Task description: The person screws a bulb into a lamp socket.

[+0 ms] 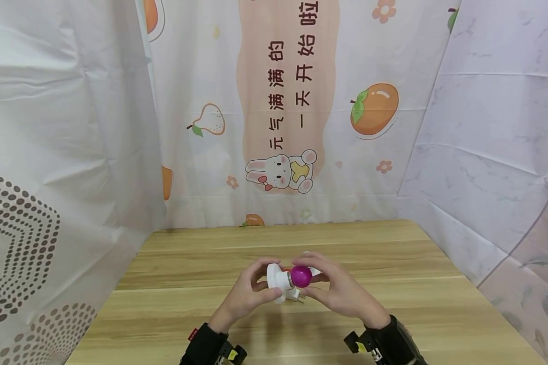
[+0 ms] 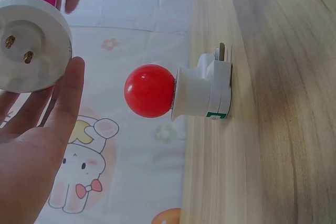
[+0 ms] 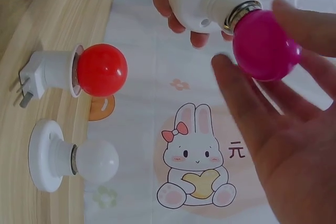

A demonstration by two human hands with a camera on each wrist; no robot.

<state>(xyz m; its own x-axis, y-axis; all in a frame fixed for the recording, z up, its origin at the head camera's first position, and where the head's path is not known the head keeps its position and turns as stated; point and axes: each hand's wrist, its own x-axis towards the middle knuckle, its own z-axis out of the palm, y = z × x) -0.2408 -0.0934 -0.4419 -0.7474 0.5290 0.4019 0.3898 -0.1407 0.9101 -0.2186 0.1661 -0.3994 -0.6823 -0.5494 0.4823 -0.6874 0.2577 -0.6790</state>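
My left hand (image 1: pixel 252 291) grips a white round lamp holder (image 1: pixel 277 279) by its base, above the table. Two brass-coloured screws show on the underside in the left wrist view. A purple bulb (image 3: pixel 265 45) sits at the holder's mouth, its metal thread partly showing. Around this bulb my right hand (image 1: pixel 335 286) has its fingers spread; the blurred thumb overlaps it in the right wrist view, and firm contact cannot be made out. Beyond the hands stand a red bulb (image 2: pixel 150 91) in a white plug-in socket (image 2: pixel 202 93) and a white bulb (image 3: pixel 97 161) in a round holder (image 3: pixel 47 156).
The wooden table (image 1: pixel 187 263) carries these lamps, largely hidden by the hands in the head view. A printed curtain (image 1: pixel 201 167) hangs behind it, with pale cloth walls (image 1: pixel 479 152) on both sides. Each wrist wears a black band with a camera.
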